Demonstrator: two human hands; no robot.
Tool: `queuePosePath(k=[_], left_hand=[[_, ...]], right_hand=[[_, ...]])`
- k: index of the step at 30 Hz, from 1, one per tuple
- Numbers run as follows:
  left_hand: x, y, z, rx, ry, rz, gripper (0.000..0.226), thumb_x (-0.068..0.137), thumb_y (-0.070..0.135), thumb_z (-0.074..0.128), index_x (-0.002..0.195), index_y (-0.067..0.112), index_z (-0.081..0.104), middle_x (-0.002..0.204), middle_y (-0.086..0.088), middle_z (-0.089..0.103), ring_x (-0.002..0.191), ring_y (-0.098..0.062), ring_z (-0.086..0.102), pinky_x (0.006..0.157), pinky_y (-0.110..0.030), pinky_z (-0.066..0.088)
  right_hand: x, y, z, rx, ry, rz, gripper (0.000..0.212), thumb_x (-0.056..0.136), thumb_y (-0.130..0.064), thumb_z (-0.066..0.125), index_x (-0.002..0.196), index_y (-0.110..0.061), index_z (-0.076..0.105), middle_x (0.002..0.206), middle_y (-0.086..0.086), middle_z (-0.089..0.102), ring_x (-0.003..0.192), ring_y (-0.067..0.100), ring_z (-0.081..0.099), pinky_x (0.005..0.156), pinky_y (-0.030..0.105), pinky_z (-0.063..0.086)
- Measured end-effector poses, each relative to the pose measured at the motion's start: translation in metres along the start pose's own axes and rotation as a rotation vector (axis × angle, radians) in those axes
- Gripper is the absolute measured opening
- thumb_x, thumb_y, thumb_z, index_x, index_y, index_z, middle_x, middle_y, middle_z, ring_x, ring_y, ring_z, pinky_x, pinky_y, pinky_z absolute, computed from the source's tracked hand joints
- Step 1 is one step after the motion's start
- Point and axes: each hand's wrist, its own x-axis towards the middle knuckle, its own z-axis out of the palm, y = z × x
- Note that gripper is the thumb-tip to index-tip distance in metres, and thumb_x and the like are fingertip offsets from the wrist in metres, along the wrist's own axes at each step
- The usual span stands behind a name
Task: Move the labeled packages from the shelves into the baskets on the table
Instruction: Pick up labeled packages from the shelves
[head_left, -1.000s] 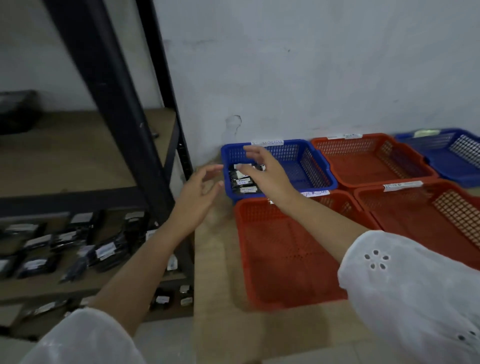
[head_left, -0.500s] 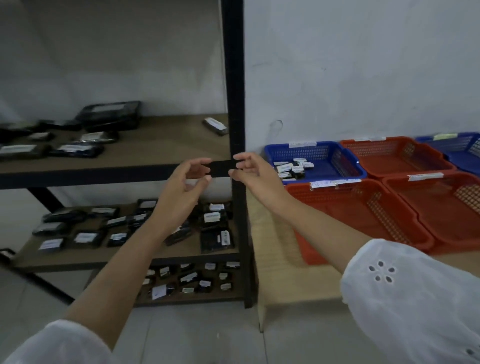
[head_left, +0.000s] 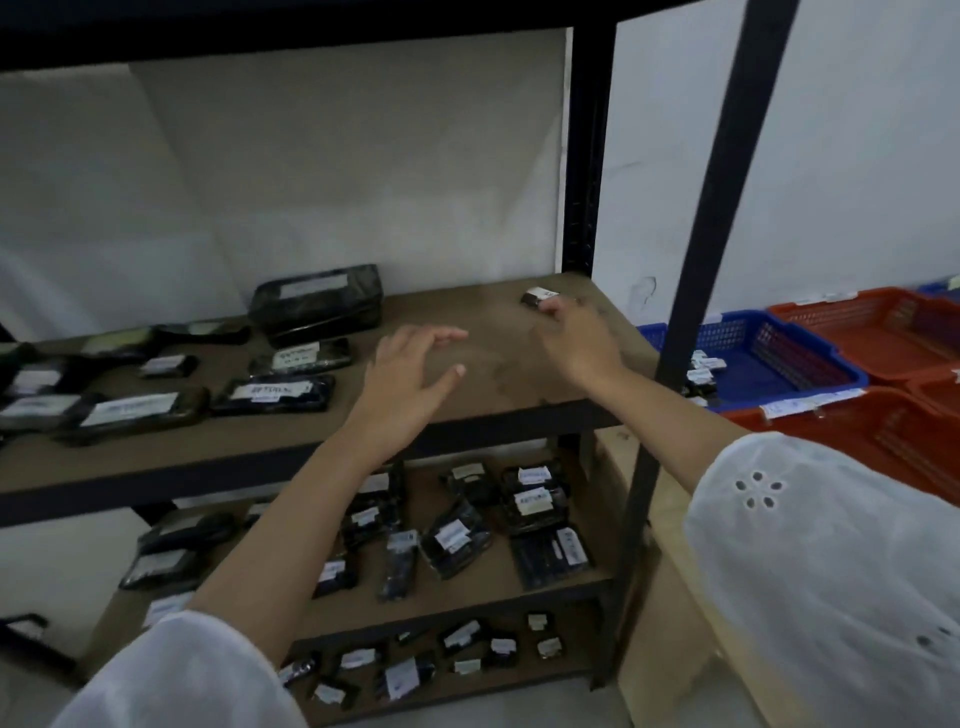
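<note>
Black packs (head_left: 272, 395) lie at the left of the brown shelf (head_left: 493, 364). My left hand (head_left: 410, 384) hovers spread and empty. My right hand (head_left: 582, 343) reaches, fingers loose, tips seemingly touching the small pack (head_left: 540, 297) through the blur, gripping nothing yet. I should pinch its long sides, lift clear of the post (head_left: 717, 208), then carry it to the blue basket (head_left: 795, 353).

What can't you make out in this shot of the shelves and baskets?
Head view only:
Writing on the package labels: too small and blurred.
Whether the right hand grips the small package: blur hides it.
Blue basket contents: partly behind the shelf post.
Orange baskets: cut off by the right edge and the sleeve.
</note>
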Motion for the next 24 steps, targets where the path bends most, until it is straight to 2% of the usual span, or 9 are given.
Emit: queuePosePath(k=[3, 6, 9, 13, 16, 18, 21, 22, 24], left_hand=[[0.02, -0.013, 0.004, -0.021, -0.042, 0.023, 0.031, 0.092, 0.032, 0.056, 0.122, 0.037, 0.05, 0.121, 0.009, 0.044, 0.126, -0.014, 0.036, 0.109, -0.048, 0.028], [0.036, -0.018, 0.013, -0.062, -0.086, 0.051, 0.032, 0.091, 0.033, 0.055, 0.122, 0.038, 0.051, 0.117, 0.012, 0.044, 0.124, -0.012, 0.037, 0.109, -0.049, 0.028], [0.049, -0.017, 0.024, -0.093, -0.111, 0.073, 0.031, 0.091, 0.035, 0.055, 0.122, 0.04, 0.05, 0.12, 0.011, 0.046, 0.123, -0.01, 0.037, 0.109, -0.05, 0.028], [0.061, -0.018, 0.034, -0.114, -0.108, 0.084, 0.03, 0.091, 0.036, 0.055, 0.119, 0.043, 0.05, 0.12, 0.011, 0.049, 0.122, -0.009, 0.038, 0.108, -0.049, 0.029], [0.063, -0.021, 0.034, -0.115, -0.104, 0.082, 0.028, 0.09, 0.035, 0.055, 0.117, 0.043, 0.051, 0.119, 0.01, 0.051, 0.121, -0.009, 0.039, 0.108, -0.049, 0.029], [0.063, -0.024, 0.029, -0.11, -0.091, 0.07, 0.028, 0.091, 0.034, 0.056, 0.117, 0.042, 0.052, 0.118, 0.009, 0.051, 0.121, -0.01, 0.039, 0.108, -0.049, 0.029], [0.056, -0.03, 0.015, -0.106, -0.062, 0.047, 0.026, 0.091, 0.032, 0.055, 0.114, 0.044, 0.05, 0.119, 0.009, 0.051, 0.121, -0.01, 0.04, 0.108, -0.047, 0.03], [0.052, -0.033, 0.01, -0.104, -0.052, 0.039, 0.026, 0.091, 0.032, 0.055, 0.113, 0.045, 0.05, 0.119, 0.009, 0.05, 0.121, -0.011, 0.04, 0.108, -0.047, 0.03], [0.043, -0.041, -0.003, -0.096, -0.03, 0.018, 0.025, 0.092, 0.031, 0.055, 0.113, 0.043, 0.052, 0.12, 0.007, 0.049, 0.122, -0.012, 0.04, 0.108, -0.046, 0.03]], right_hand=[[0.015, 0.007, 0.008, -0.091, 0.013, 0.09, 0.042, 0.094, -0.022, 0.046, 0.135, -0.017, 0.048, 0.14, 0.016, 0.042, 0.131, 0.033, 0.036, 0.108, 0.042, 0.033], [0.025, 0.014, 0.012, -0.245, 0.083, 0.104, 0.04, 0.096, -0.019, 0.043, 0.135, -0.011, 0.047, 0.135, 0.016, 0.043, 0.125, 0.033, 0.037, 0.098, 0.04, 0.035], [0.039, 0.019, 0.012, -0.408, 0.126, 0.158, 0.04, 0.097, -0.02, 0.041, 0.135, -0.008, 0.043, 0.134, 0.016, 0.04, 0.124, 0.032, 0.035, 0.097, 0.041, 0.033], [0.055, 0.02, 0.014, -0.421, 0.078, 0.266, 0.043, 0.099, -0.026, 0.038, 0.137, -0.008, 0.039, 0.138, 0.016, 0.04, 0.127, 0.031, 0.034, 0.101, 0.041, 0.03], [0.061, 0.019, 0.014, -0.418, 0.063, 0.264, 0.043, 0.098, -0.025, 0.045, 0.137, -0.007, 0.041, 0.138, 0.016, 0.039, 0.126, 0.031, 0.036, 0.1, 0.039, 0.032], [0.063, 0.015, 0.014, -0.363, 0.028, 0.242, 0.048, 0.092, -0.025, 0.058, 0.135, -0.008, 0.044, 0.135, 0.017, 0.038, 0.122, 0.031, 0.041, 0.095, 0.036, 0.037], [0.06, -0.001, 0.018, -0.166, -0.034, 0.237, 0.054, 0.086, -0.019, 0.066, 0.134, -0.008, 0.043, 0.133, 0.016, 0.041, 0.108, 0.026, 0.05, 0.07, 0.025, 0.039], [0.057, -0.009, 0.022, -0.098, -0.041, 0.227, 0.055, 0.087, -0.016, 0.065, 0.136, -0.007, 0.041, 0.134, 0.016, 0.042, 0.108, 0.025, 0.05, 0.07, 0.024, 0.04], [0.051, -0.027, 0.035, 0.083, -0.047, 0.197, 0.054, 0.09, -0.009, 0.061, 0.138, -0.003, 0.038, 0.137, 0.017, 0.043, 0.12, 0.027, 0.046, 0.089, 0.029, 0.043]])
